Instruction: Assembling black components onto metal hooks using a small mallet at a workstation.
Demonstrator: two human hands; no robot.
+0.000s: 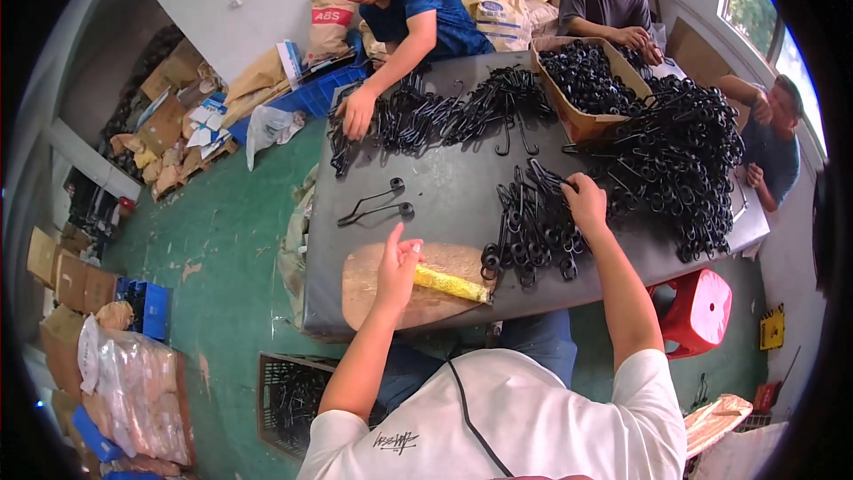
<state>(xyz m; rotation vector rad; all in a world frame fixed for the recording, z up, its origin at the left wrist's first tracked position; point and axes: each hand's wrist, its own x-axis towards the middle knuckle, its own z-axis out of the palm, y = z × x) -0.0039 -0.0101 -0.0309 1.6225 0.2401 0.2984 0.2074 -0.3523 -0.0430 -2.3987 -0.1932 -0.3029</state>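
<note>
My left hand (pixel 397 268) is over a wooden board (pixel 366 260) at the table's near edge, its fingers apart and pointing away from me. A yellow-wrapped stick (pixel 451 284) lies on the board beside it, with one end hidden by the hand. Beyond my fingertips lie two black hooked rods with ringed ends (pixel 378 211). My right hand (pixel 586 202) reaches into a small heap of such rods (pixel 524 227), thumb and fingers closed on a black hooked rod (pixel 549 176) at the heap's upper right.
A large heap of black rods (pixel 675 156) covers the right of the grey table (pixel 444 180). Behind it stands a carton (pixel 582 124) of black rings. A person in blue (pixel 418 13) handles rods across the table; two more people sit farther right. A red stool (pixel 702 309) stands at right.
</note>
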